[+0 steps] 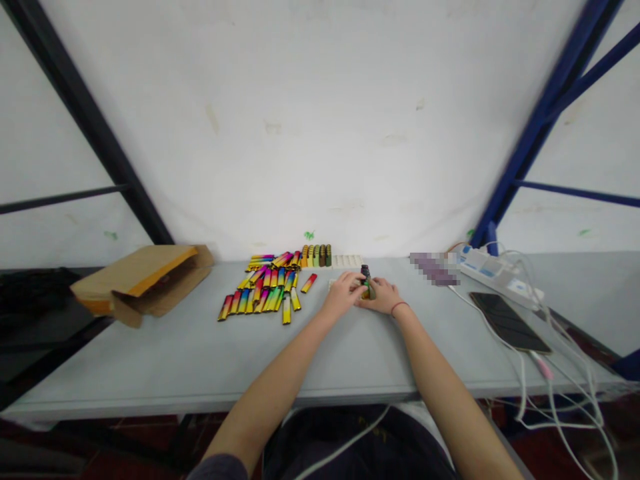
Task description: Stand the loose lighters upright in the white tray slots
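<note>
My left hand (345, 292) and my right hand (383, 296) meet over the table, fingers curled and pinching around small dark-topped pieces (365, 271). Fingers cover most of these pieces, so I cannot tell their exact kind or number; a bit of green and yellow shows between the hands. A pale tray edge peeks out beside my left fingers. Left of my hands lies a pile of shiny, lighter-shaped pieces (267, 287) in gold, red, blue and purple. One red and gold piece (309, 283) lies apart, nearest my left hand.
Against the wall, several yellow to dark-green pieces (317, 256) stand in rows beside a white slotted tray (348, 261). An open cardboard box (145, 280) sits at left. On the right are a phone (507, 321), a power strip (500, 275) and loose white cables.
</note>
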Demonstrator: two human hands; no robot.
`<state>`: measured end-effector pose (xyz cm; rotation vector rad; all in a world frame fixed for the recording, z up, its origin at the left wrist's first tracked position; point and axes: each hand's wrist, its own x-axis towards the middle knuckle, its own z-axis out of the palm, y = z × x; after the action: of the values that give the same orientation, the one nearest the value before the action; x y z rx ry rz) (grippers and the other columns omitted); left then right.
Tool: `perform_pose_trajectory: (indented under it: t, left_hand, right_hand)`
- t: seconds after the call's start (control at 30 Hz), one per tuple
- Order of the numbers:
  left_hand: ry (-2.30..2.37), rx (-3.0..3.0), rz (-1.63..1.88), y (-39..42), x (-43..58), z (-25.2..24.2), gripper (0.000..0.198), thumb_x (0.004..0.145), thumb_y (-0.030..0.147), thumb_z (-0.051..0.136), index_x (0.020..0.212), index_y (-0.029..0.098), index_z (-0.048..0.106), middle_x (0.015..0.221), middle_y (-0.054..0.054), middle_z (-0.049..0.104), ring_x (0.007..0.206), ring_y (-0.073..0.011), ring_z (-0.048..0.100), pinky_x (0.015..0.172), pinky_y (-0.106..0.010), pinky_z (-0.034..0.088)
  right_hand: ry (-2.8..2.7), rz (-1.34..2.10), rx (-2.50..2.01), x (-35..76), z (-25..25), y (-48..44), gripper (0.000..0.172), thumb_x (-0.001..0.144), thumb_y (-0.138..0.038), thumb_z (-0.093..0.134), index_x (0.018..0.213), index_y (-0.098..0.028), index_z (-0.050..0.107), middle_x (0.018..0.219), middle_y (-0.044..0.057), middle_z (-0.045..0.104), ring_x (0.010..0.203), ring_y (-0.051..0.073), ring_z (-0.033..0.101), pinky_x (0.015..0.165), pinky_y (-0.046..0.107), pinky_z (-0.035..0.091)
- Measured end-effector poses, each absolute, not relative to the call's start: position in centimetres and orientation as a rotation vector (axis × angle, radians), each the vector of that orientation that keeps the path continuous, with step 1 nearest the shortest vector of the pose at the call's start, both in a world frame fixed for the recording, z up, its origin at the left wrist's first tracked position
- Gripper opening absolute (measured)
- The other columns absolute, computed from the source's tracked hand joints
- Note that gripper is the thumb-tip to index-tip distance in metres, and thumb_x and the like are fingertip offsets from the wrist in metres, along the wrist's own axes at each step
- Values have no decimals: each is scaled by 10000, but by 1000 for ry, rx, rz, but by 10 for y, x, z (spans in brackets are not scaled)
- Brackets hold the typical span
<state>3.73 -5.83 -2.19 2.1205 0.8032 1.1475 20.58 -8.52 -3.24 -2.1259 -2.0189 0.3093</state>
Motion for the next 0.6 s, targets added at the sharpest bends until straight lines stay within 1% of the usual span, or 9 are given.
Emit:
perform_pose_trajectory:
  t: [0.27,0.43,0.53,0.6]
  left_hand:
    - [769,2218,1085,-60,36,-24,220,912,212,617,1111,214,711,1123,-74,677,901,-170,683,891,-326,581]
    - [790,2318,1027,-62,35,-22,299,939,216,558,1187,242,723,1136,-76,685,972,-186,668,949,-328,545]
    - [830,2443,982,-62,31,-15,369,952,248,540,1287,281,689,1099,-67,690,988,-195,652,970,-324,512]
    - [968,2504,1020,-60,25,-9,402,950,260,548,1336,276,662,1081,-78,694,1020,-221,636,1003,-352,478]
  right_hand:
    - [-2012,308,-2132,205,-32,-86,862,790,-733,686,1474,-247,487,1562,172,447,1442,345,407,1156,531,289]
    - [-2013,300,-2138,205,-31,-86,879,784,-744,685,1484,-255,480,1565,174,445,1449,352,402,1163,528,290]
    - [-2008,293,-2141,204,-31,-87,841,794,-731,682,1465,-256,501,1559,164,455,1444,348,408,1162,515,299]
    - [-2006,304,-2139,204,-30,-87,796,802,-719,679,1430,-252,536,1545,159,472,1433,346,422,1159,514,306]
